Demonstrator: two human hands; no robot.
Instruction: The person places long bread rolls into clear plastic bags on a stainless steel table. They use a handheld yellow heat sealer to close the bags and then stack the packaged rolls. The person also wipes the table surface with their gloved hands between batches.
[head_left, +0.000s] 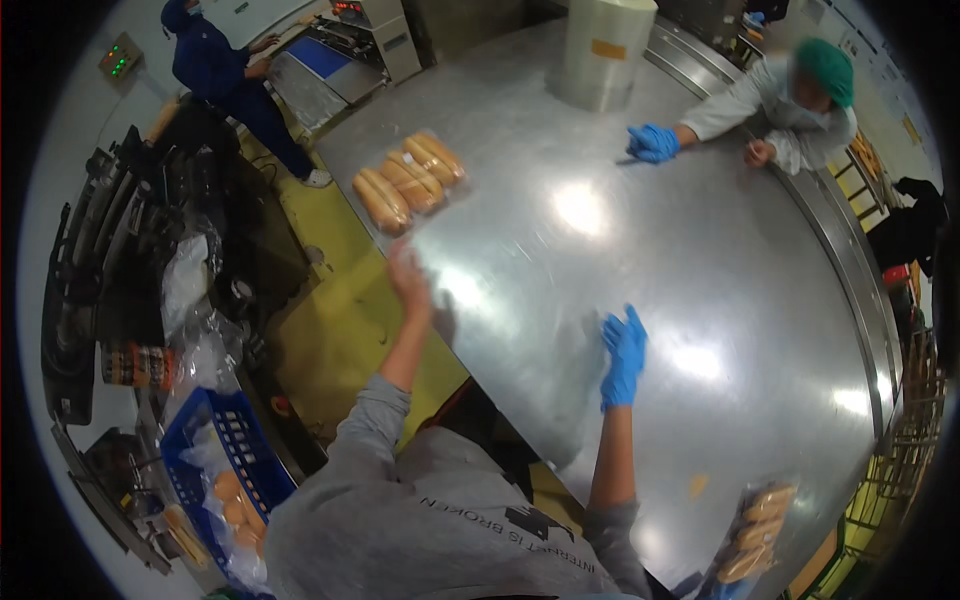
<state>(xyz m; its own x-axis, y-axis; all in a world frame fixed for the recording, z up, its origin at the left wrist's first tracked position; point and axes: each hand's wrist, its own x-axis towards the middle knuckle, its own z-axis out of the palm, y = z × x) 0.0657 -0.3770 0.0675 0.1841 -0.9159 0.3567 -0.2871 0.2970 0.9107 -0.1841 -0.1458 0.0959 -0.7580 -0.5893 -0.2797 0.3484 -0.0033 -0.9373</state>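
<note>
My bare left hand (408, 276) is at the table's left edge, just on the near side of several long bread rolls (411, 180) in clear plastic bags. Its fingers look stretched toward the rolls, slightly blurred; it holds nothing that I can see. Over the middle of the steel table (520, 270), my right hand (625, 352) wears a blue glove. Its fingers are extended and apart, with nothing in them. Another clear bag of browned bread (762, 530) lies at the table's near right edge, away from both hands.
A large roll of clear film (610, 45) stands at the far side. A co-worker in a green hair cover (825, 75) leans over the far right edge, one hand gloved. Another person in dark blue (215, 75) works at a machine. A blue crate (225, 450) holds bagged buns.
</note>
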